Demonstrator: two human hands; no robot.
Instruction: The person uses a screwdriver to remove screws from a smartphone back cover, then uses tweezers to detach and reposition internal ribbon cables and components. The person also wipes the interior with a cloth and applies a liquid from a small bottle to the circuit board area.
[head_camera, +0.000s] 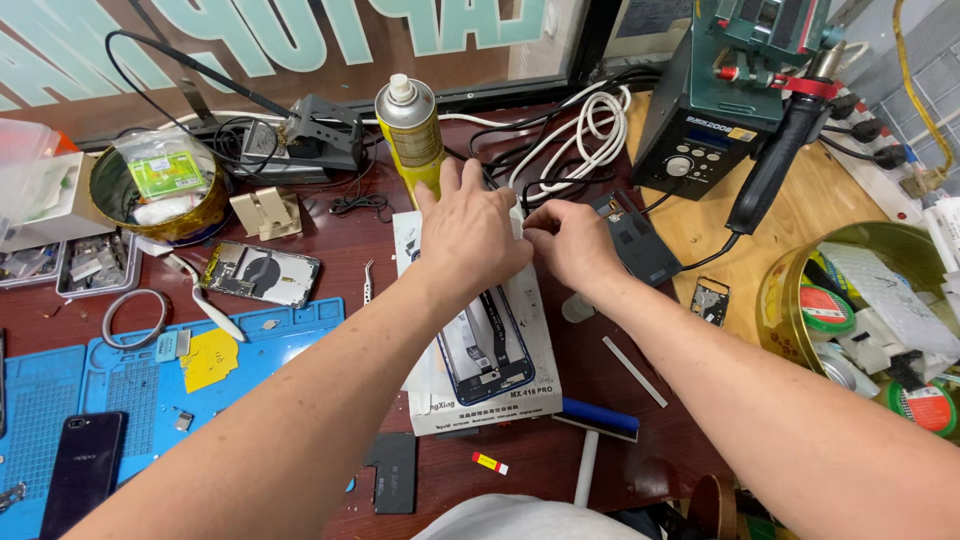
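Phone frame (487, 345), back off and innards exposed, lies on a white box-like pad (480, 400) at the middle of the dark red surface (330, 230). From the left: a round gold tin (152, 195) holds a clear bag with a green card and some white scraps; beside it, small clear trays (65, 265) of metal parts. A second opened phone (260, 273) rests above the blue mat (150, 385), a black handset (82, 470) at the mat's near corner.

Left hand (470, 232) lies flat, fingers spread, pressing on the top end of the frame and gripping nothing. Right hand (572, 240) has its fingers pinched together at the frame's upper edge (what they pinch, if anything, cannot be told). Judged so: disassembly well along, work at the top edge unfinished.

Far right, a large gold tin (790, 300) holds tape rolls and paper scraps.
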